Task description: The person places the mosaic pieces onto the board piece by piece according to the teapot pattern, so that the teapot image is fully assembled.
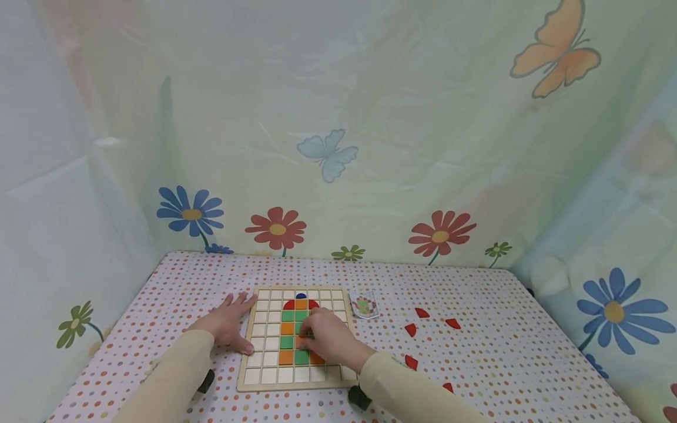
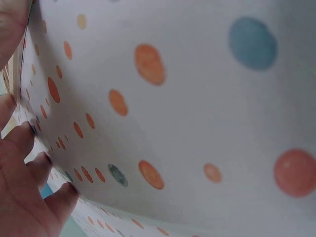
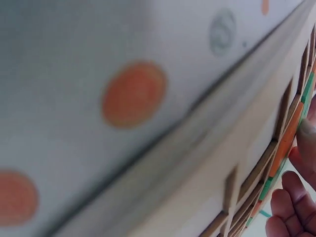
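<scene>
While left hand (image 1: 226, 322) lies spread at left edge of board (image 1: 264, 387), right hand (image 1: 330, 338) bends over tiles (image 1: 286, 356); cannot tell if pinching; red pieces (image 1: 411, 330) rightward, nearer right hand.

Pale hanging sheet (image 1: 412, 117), printed butterflies (image 1: 579, 63), flowers (image 1: 277, 230); dotted tablecloth (image 1: 508, 352)

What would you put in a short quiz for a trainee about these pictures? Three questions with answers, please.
1. Multiple choice: beside which edge of the wooden grid board is the person's left hand?
A) the right edge
B) the left edge
C) the near edge

2. True or false: the person's right hand is over the part of the board that holds green tiles and orange tiles.

3. Count: in the head view, how many loose red quarter-circle pieces show on the dotted tablecloth?

Key:
1. B
2. True
3. Five
</scene>
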The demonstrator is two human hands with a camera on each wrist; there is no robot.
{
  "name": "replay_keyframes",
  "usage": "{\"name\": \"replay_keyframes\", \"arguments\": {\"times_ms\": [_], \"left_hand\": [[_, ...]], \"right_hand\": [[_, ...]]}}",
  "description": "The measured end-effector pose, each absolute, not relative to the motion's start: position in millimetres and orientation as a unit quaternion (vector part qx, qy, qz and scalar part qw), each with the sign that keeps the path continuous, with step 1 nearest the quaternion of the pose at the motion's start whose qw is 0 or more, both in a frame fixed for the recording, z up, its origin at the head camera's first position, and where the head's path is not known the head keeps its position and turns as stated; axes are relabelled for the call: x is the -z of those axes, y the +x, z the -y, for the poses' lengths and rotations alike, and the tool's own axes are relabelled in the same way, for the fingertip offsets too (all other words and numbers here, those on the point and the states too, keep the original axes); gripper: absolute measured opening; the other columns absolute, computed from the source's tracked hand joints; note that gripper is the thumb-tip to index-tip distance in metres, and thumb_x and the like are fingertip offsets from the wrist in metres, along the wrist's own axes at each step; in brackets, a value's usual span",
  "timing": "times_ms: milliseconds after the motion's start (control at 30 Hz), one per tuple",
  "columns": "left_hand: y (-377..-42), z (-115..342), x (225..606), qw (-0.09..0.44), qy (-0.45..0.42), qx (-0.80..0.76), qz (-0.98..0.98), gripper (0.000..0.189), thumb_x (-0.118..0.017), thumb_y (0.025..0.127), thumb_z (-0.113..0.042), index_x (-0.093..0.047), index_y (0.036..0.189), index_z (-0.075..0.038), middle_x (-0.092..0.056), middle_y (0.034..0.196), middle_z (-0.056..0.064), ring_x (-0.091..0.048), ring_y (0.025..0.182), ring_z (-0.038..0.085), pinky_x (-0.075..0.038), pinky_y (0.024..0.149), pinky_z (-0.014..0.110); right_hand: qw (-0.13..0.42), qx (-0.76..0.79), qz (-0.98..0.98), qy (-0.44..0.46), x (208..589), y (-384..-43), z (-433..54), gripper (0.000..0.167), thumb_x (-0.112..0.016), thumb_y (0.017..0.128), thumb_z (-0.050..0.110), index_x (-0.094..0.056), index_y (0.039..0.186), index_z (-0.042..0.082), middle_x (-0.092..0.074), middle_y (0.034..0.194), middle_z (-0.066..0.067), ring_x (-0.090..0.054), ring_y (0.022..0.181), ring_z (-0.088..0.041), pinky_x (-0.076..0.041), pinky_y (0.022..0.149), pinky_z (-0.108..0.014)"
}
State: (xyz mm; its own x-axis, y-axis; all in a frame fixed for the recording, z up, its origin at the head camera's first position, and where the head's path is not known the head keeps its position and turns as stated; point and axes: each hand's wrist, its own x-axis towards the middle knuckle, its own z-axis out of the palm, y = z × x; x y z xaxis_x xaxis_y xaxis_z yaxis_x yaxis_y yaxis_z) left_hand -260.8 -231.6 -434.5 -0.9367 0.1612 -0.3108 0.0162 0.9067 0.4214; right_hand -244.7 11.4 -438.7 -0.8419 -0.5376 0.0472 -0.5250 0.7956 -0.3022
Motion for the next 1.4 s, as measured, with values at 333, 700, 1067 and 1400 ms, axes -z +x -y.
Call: {"name": "replay_keyframes", "arguments": {"times_ms": [333, 700, 1067, 1400], "left_hand": [[-260, 232, 436, 0.171, 0.041, -0.213, -0.961, 0.121, -0.097, 0.064, -0.032, -0.030, 0.161, -0.009, -0.017, 0.169, 0.024, -0.007, 0.156, 0.051, -0.017, 0.121, 0.071], [-260, 232, 438, 0.168, 0.044, -0.213, -0.961, 0.121, -0.097, 0.064, -0.032, -0.029, 0.161, -0.009, -0.017, 0.169, 0.024, -0.007, 0.156, 0.052, -0.017, 0.121, 0.072], [-261, 233, 438, 0.167, 0.050, -0.210, -0.962, 0.121, -0.097, 0.064, -0.033, -0.029, 0.162, -0.009, -0.016, 0.169, 0.025, -0.007, 0.156, 0.052, -0.017, 0.121, 0.072], [-261, 233, 437, 0.172, 0.043, -0.211, -0.961, 0.120, -0.096, 0.065, -0.033, -0.030, 0.162, -0.011, -0.017, 0.170, 0.023, -0.007, 0.156, 0.051, -0.018, 0.119, 0.074]], "right_hand": [[0.025, 0.160, -0.946, -0.279, 438, -247, -18, 0.008, -0.078, 0.089, 0.008, -0.082, 0.088, 0.014, -0.071, 0.084, 0.009, -0.052, 0.079, -0.005, -0.053, 0.076, -0.021], [0.029, 0.201, -0.936, -0.289, 434, -245, -32, 0.014, -0.071, 0.093, 0.002, -0.082, 0.095, 0.012, -0.073, 0.090, 0.006, -0.061, 0.084, -0.005, -0.055, 0.077, -0.021], [0.067, 0.278, -0.925, -0.248, 423, -245, -90, 0.016, -0.066, 0.096, 0.001, -0.078, 0.105, 0.009, -0.073, 0.103, -0.001, -0.063, 0.095, -0.014, -0.056, 0.084, -0.035], [0.019, 0.284, -0.945, -0.162, 416, -242, -161, 0.019, -0.067, 0.095, -0.001, -0.077, 0.106, 0.011, -0.074, 0.107, -0.001, -0.067, 0.096, -0.015, -0.058, 0.082, -0.032]]}}
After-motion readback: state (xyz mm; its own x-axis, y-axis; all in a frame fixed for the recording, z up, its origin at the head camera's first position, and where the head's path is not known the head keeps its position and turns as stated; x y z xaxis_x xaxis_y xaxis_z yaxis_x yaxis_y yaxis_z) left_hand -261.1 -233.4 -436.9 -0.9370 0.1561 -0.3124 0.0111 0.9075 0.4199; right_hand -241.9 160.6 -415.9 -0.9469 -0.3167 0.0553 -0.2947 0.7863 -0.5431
